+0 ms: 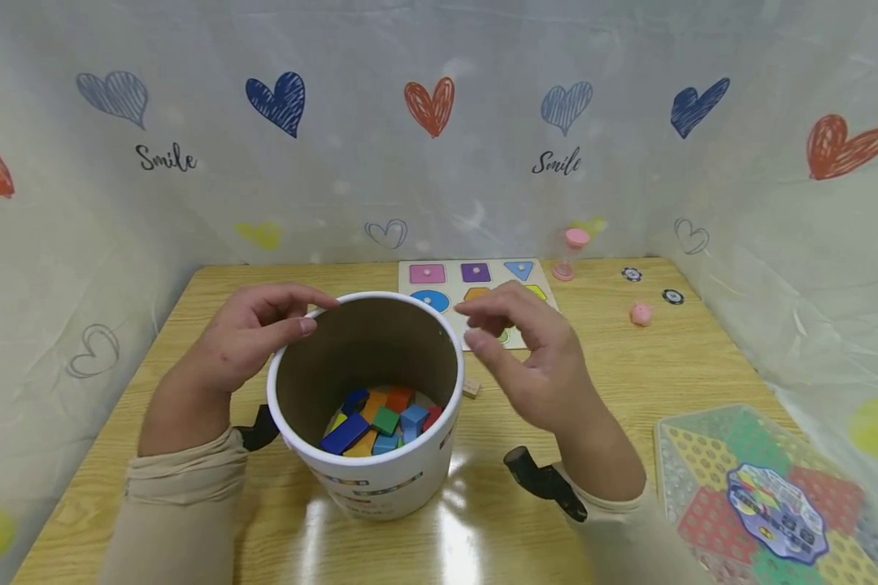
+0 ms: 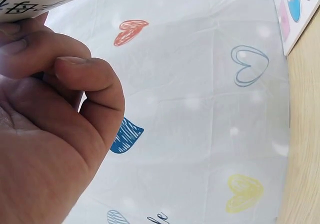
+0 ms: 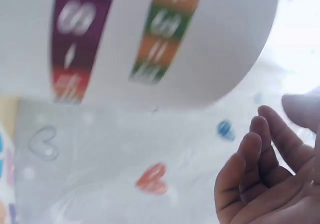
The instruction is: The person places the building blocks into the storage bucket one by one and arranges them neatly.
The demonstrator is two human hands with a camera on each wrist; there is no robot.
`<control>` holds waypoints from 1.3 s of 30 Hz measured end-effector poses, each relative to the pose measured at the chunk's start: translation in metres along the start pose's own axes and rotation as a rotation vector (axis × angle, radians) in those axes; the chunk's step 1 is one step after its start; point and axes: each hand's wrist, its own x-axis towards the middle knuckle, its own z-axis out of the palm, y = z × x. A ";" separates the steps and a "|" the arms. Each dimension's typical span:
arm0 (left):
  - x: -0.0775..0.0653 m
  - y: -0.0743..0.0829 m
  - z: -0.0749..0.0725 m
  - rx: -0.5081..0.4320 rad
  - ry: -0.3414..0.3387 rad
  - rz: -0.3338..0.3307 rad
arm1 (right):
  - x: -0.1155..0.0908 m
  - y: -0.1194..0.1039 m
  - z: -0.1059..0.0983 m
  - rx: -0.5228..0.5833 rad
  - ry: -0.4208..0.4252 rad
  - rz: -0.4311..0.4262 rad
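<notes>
A white round bucket [image 1: 380, 489] with printed sides stands on the table, its mouth towards me. Inside lie several coloured wooden blocks [image 1: 385, 421]: blue, green, orange, yellow and red. My left hand [image 1: 245, 337] holds the bucket's left rim, with thumb and index finger at the edge; in the left wrist view its other fingers [image 2: 102, 84] are curled beside the wall. My right hand [image 1: 530, 357] hovers right of the rim, thumb and fingers apart. Nothing is in it. In the right wrist view, its fingers [image 3: 250, 156] stand apart from the bucket [image 3: 210, 59].
Behind the bucket lies a shape puzzle board [image 1: 454, 272]. A small wooden block [image 1: 471, 388] sits by the bucket's right side. Farther right are a pink hourglass [image 1: 565, 268], two poker chips [image 1: 673, 296] and a pink pig figure [image 1: 641, 314]. A clear game box [image 1: 761, 496] lies front right.
</notes>
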 end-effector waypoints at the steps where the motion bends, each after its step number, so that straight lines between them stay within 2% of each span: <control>1: 0.000 0.000 0.000 0.000 0.000 0.000 | -0.002 0.011 -0.003 -0.024 0.008 0.058; 2: 0.000 0.000 0.000 0.004 -0.001 0.000 | -0.003 0.022 -0.006 -0.059 0.001 0.132; 4: 0.000 0.000 0.000 0.005 0.001 0.000 | -0.009 0.047 -0.008 -0.168 -0.075 0.311; 6: 0.000 -0.001 0.000 0.003 0.004 -0.001 | -0.015 0.070 -0.005 -0.315 -0.242 0.476; 9: -0.001 -0.002 0.000 0.001 0.005 -0.006 | -0.027 0.097 0.005 -0.477 -0.551 0.687; 11: -0.001 -0.002 0.001 0.000 0.003 -0.009 | -0.034 0.109 0.013 -0.531 -0.701 0.770; 12: -0.001 -0.002 0.001 0.000 0.002 -0.010 | -0.037 0.113 0.017 -0.559 -0.749 0.804; 14: 0.000 -0.002 0.001 -0.001 -0.001 -0.010 | -0.043 0.120 0.023 -0.596 -0.789 0.853; 16: 0.000 -0.002 0.002 -0.002 -0.004 -0.010 | -0.047 0.124 0.026 -0.635 -0.793 0.836; 20: 0.001 -0.002 0.002 0.011 -0.001 -0.012 | -0.046 0.125 0.021 -0.649 -0.737 0.787; 23: 0.002 -0.002 0.003 0.017 0.004 -0.022 | -0.039 0.120 0.008 -0.600 -0.642 0.744; 26: 0.002 -0.002 0.002 0.017 0.003 -0.030 | -0.030 0.111 -0.009 -0.543 -0.492 0.698; 30: 0.001 -0.001 0.001 0.019 0.003 -0.030 | -0.018 0.090 -0.031 -0.454 -0.198 0.630; 33: 0.001 -0.001 0.001 0.010 0.001 -0.026 | -0.012 0.070 -0.040 -0.322 0.024 0.539; 35: 0.001 -0.001 0.001 0.004 0.000 -0.023 | -0.009 0.056 -0.041 -0.203 0.122 0.445; 37: 0.001 -0.001 0.001 -0.001 -0.001 -0.022 | -0.006 0.042 -0.038 -0.068 0.152 0.337; 39: 0.001 0.000 0.000 -0.002 -0.001 -0.022 | -0.004 0.028 -0.031 0.030 0.125 0.245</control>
